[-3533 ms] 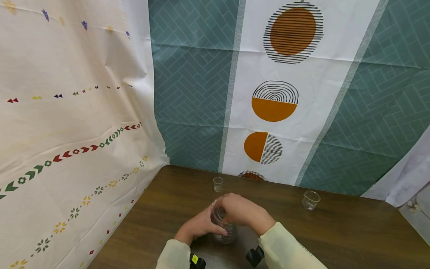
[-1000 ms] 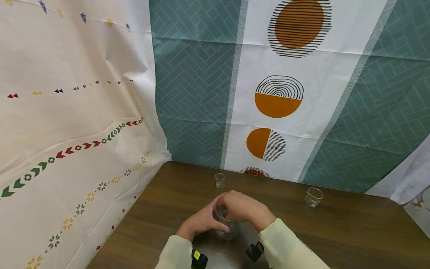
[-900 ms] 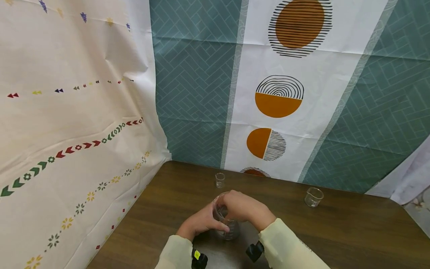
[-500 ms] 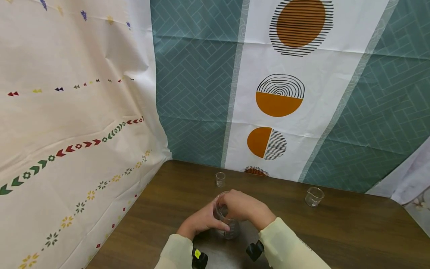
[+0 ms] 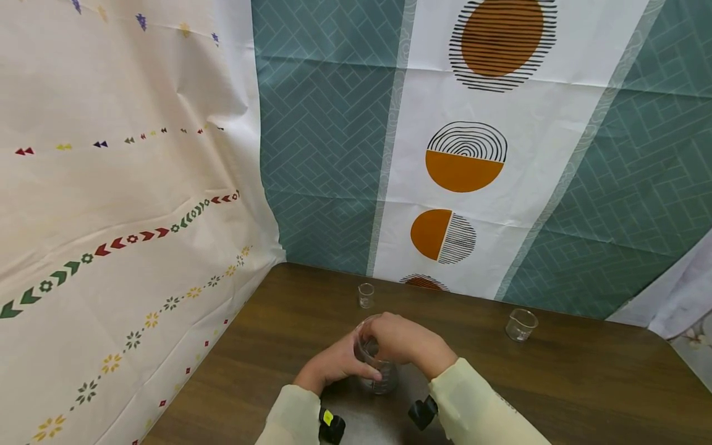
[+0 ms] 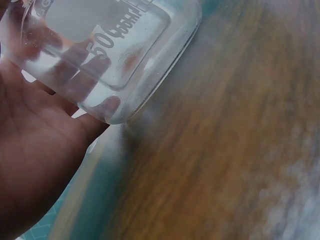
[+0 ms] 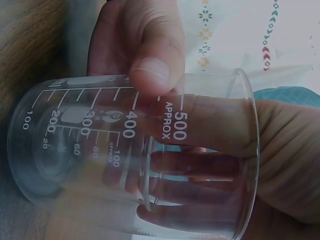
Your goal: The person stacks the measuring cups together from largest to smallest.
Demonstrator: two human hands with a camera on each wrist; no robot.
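Note:
In the head view a clear glass beaker [image 5: 384,378], marked to 500 in the right wrist view, is low on the wooden table between both hands. My left hand [image 5: 336,363] grips it from the left, thumb across the outside and fingers behind the glass. My right hand [image 5: 405,341] reaches over the rim with its fingers down inside. Within the large beaker sits a smaller beaker [image 7: 112,155] with a 100 scale, and my right fingers pinch its rim. Up close, the left wrist view shows the left palm [image 6: 37,145] against the large beaker's rounded base [image 6: 160,85].
Toward the back of the brown wooden table [image 5: 445,395] stands a tiny beaker [image 5: 366,295]. A squat beaker [image 5: 521,325] is farther right. Patterned cream cloth [image 5: 128,247] hangs on the left, and a teal and white cloth [image 5: 322,142] covers the back.
The head view has shifted slightly, so the table and beakers appear a little higher and further right. Both hands keep the same hold on the beakers.

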